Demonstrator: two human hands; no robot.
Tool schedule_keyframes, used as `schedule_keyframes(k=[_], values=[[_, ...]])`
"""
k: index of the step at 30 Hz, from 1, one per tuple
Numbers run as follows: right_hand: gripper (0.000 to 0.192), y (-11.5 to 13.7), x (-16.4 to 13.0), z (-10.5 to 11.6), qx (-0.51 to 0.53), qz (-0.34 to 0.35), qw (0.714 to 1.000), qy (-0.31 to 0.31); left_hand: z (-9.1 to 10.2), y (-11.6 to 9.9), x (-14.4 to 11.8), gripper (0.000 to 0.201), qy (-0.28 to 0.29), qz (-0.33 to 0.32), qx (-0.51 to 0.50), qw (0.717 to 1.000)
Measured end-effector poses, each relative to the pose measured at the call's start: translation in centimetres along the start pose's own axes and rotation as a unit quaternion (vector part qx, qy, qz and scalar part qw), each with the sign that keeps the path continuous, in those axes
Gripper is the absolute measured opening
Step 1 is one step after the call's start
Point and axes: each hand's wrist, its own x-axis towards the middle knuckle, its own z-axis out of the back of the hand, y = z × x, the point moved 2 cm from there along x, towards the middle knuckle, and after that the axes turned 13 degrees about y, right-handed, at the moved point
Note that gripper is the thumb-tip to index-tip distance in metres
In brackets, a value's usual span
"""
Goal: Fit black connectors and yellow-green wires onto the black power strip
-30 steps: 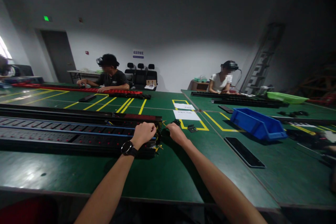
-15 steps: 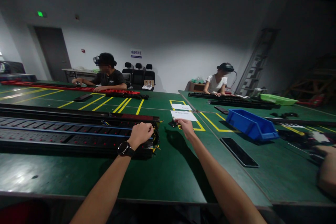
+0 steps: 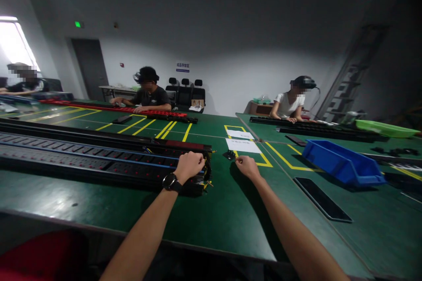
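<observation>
My left hand [image 3: 188, 165], with a black watch [image 3: 169, 182] on the wrist, is closed over the right end of a long black power strip [image 3: 99, 164] that has blue wires and red switches. Yellow wire ends [image 3: 208, 183] stick out beside it. My right hand [image 3: 248, 166] hovers low over the green table [image 3: 217, 210] to the right of the strip. Its fingertips are pinched on a small dark part that is mostly hidden. Another small black part [image 3: 230, 155] lies just left of those fingertips.
White paper sheets [image 3: 243, 145] lie in a yellow-taped box beyond my right hand. A blue bin [image 3: 343, 167] and a flat black plate [image 3: 322, 199] are to the right. Two people sit at the far edge with other strips, and another is at the far left.
My right hand left the strip's end, reached to the small black parts near the paper, and has now drawn back a little. The left hand stayed on the strip. My view turned left.
</observation>
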Motion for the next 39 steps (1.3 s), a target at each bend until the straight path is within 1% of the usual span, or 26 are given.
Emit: schedule_keyframes(k=[2, 5, 8, 10, 12, 14, 15, 16, 18, 20, 22, 24, 26, 30, 35, 39], values=[[0.027, 0.9, -0.4, 0.1, -0.046, 0.013, 0.999, 0.014, -0.1, 0.0, 0.0, 0.036, -0.005, -0.003, 0.002, 1.0], [0.026, 2.6, -1.1, 0.4, -0.115, 0.015, 0.993, 0.003, -0.2, 0.1, 0.1, 0.034, -0.009, -0.01, 0.002, 1.0], [0.026, 4.4, -1.8, 0.6, -0.126, 0.012, 0.992, -0.015, -0.2, 0.2, 0.2, 0.033, -0.013, -0.012, 0.004, 1.0], [0.025, 5.7, -2.1, 0.6, -0.102, 0.047, 0.993, -0.027, -0.3, 0.3, 0.3, 0.034, -0.016, -0.012, 0.007, 1.0], [0.024, 7.1, -2.5, 0.3, -0.049, 0.112, 0.992, -0.026, -0.3, 0.3, 0.3, 0.034, -0.014, -0.013, 0.008, 1.0], [0.024, 8.7, -2.9, -0.1, 0.02, 0.179, 0.984, -0.006, -0.3, 0.3, 0.3, 0.033, -0.012, -0.013, 0.008, 1.0], [0.025, 9.4, -3.2, -0.3, 0.052, 0.201, 0.978, 0.01, -0.3, 0.3, 0.3, 0.032, -0.012, -0.015, 0.007, 1.0], [0.027, 10.1, -3.4, -0.6, 0.078, 0.21, 0.974, 0.026, -0.3, 0.3, 0.3, 0.031, -0.011, -0.015, 0.007, 1.0], [0.03, 11.1, -3.8, -1.1, 0.108, 0.202, 0.972, 0.053, -0.3, 0.3, 0.3, 0.031, -0.01, -0.013, 0.008, 1.0], [0.026, 11.6, -4.0, -1.4, 0.122, 0.183, 0.974, 0.061, -0.4, 0.3, 0.3, 0.032, -0.01, -0.01, 0.009, 1.0], [0.02, 11.5, -3.9, -1.4, 0.129, 0.175, 0.974, 0.058, -0.5, 0.3, 0.3, 0.031, -0.016, -0.01, 0.006, 1.0], [0.021, 10.9, -3.5, -1.1, 0.13, 0.172, 0.975, 0.052, -0.6, 0.3, 0.3, 0.03, -0.019, -0.022, 0.003, 1.0], [0.023, 9.8, -2.9, -0.5, 0.12, 0.159, 0.979, 0.045, -0.7, 0.2, 0.3, 0.029, -0.015, -0.048, -0.003, 0.999], [0.024, 7.1, -1.9, 0.8, 0.086, 0.106, 0.99, 0.044, -0.8, 0.0, 0.1, 0.026, 0.004, -0.095, -0.017, 0.995], [0.028, 4.4, -1.8, 2.0, -0.001, 0.017, 0.997, 0.074, -1.0, 0.0, 0.2, 0.025, 0.016, -0.112, -0.023, 0.993], [0.035, 3.6, -2.0, 2.3, -0.079, -0.013, 0.992, 0.095, -1.2, 0.1, 0.5, 0.022, 0.022, -0.098, -0.034, 0.994]])
